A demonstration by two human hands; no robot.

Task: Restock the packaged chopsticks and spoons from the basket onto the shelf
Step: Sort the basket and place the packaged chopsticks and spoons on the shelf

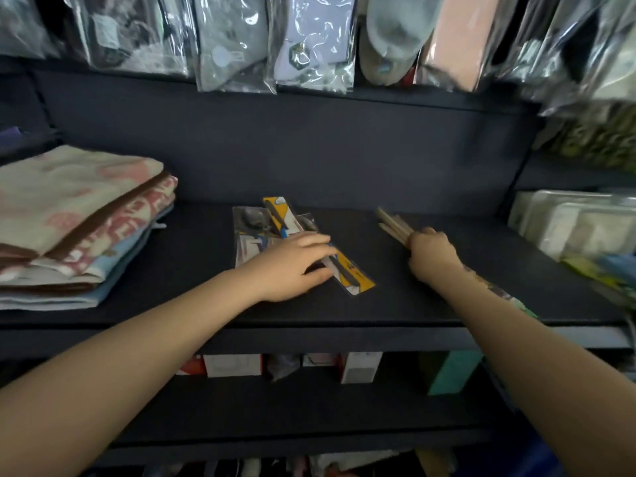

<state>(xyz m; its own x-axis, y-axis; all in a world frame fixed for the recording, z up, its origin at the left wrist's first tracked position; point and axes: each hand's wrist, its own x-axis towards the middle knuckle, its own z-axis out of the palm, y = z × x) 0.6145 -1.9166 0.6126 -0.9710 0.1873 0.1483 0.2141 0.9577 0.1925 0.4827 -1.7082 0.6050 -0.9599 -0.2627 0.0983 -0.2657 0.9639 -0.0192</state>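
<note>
On the dark shelf (430, 297) the left hand (292, 266) lies spread over the yellow packet (354, 273) and clear packets (251, 235) already placed, while the right hand (432, 254) grips a chopstick bundle (392, 223) not yet released; the basket is out of sight.

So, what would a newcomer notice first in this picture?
Probably the yellow packet lying slanted in the middle of the dark shelf, with the left hand on it. To its right, the right hand grips a bundle of wooden chopsticks.
</note>
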